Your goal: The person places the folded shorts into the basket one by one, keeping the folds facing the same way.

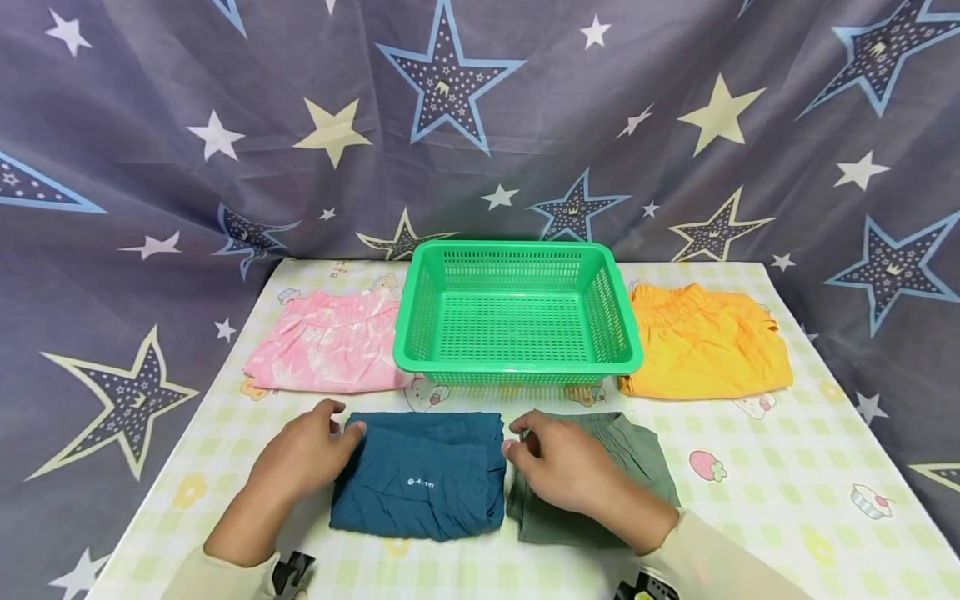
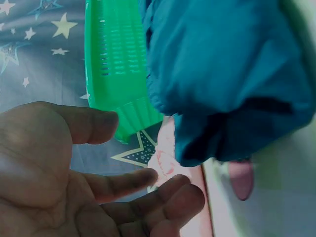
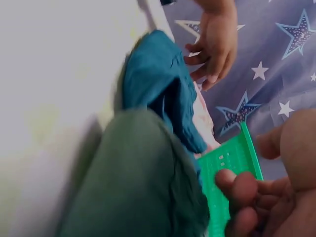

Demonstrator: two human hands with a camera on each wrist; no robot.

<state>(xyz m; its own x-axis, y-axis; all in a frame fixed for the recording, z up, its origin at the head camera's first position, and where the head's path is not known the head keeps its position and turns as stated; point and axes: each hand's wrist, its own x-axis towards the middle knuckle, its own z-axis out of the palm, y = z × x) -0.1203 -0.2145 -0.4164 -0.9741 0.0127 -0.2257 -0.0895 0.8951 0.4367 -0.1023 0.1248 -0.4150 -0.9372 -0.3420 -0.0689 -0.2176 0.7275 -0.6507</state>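
Observation:
Folded dark teal shorts with small white lettering lie on the table in front of the basket. My left hand is at their left edge, thumb and fingers apart and nothing between them; the left wrist view shows its palm and loosely bent fingers. To the right lies a folded grey-green garment with a gathered waistband. Above its left part hovers my right hand, thumb and index near the gap beside the teal shorts. In the right wrist view its fingers are loosely bent and hold nothing.
A green perforated plastic basket stands at the back middle with nothing inside. Pink patterned folded clothing lies to its left, orange folded clothing to its right. A checked cloth covers the table; a star-print curtain hangs behind.

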